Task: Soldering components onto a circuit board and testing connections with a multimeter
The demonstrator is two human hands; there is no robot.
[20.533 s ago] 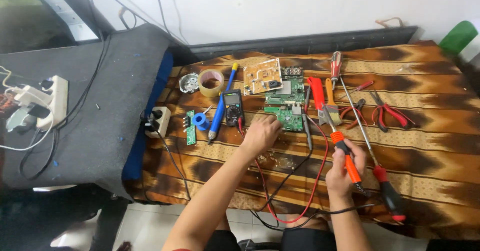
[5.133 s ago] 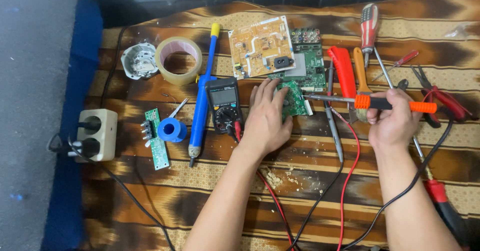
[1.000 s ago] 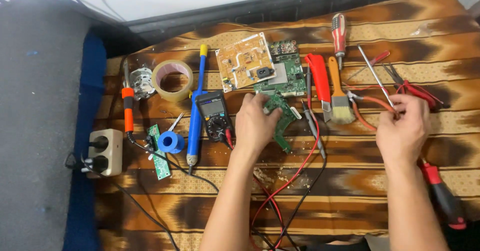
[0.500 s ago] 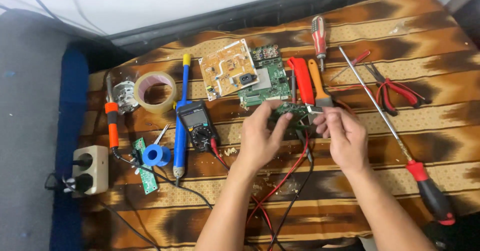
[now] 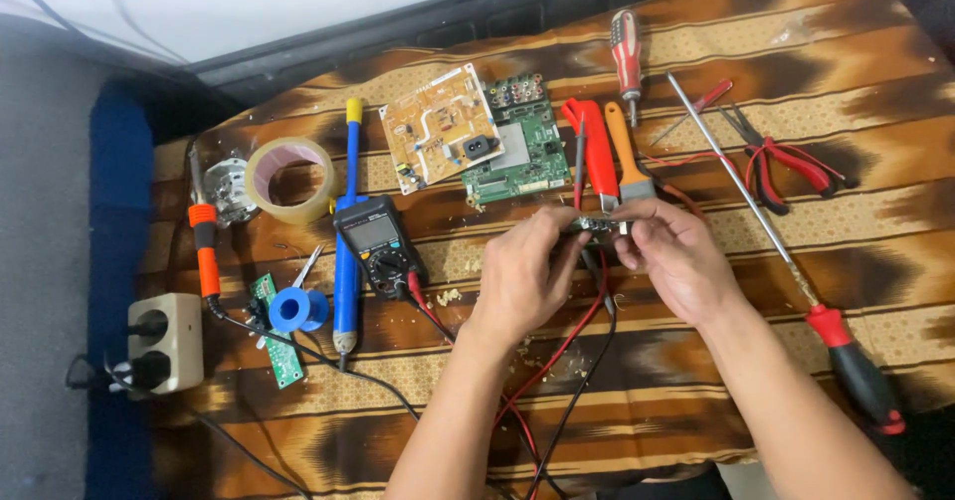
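Observation:
My left hand and my right hand meet over the middle of the patterned cloth. Between their fingertips they pinch a small green circuit board, held slightly above the cloth and mostly hidden by fingers. A thin red probe points away from the board; I cannot tell whether a hand holds it. Red and black test leads run from under my hands toward me. The black multimeter lies just left of my left hand.
Behind my hands lie a larger green board, a tan board, a red-handled cutter and an orange brush. Left: tape roll, orange soldering iron, blue pump, solder spool, socket block. Right: long screwdriver, pliers.
My right hand came in from the right, near the long screwdriver, and joined my left hand on the small board. The orange soldering iron it held earlier now lies at the left.

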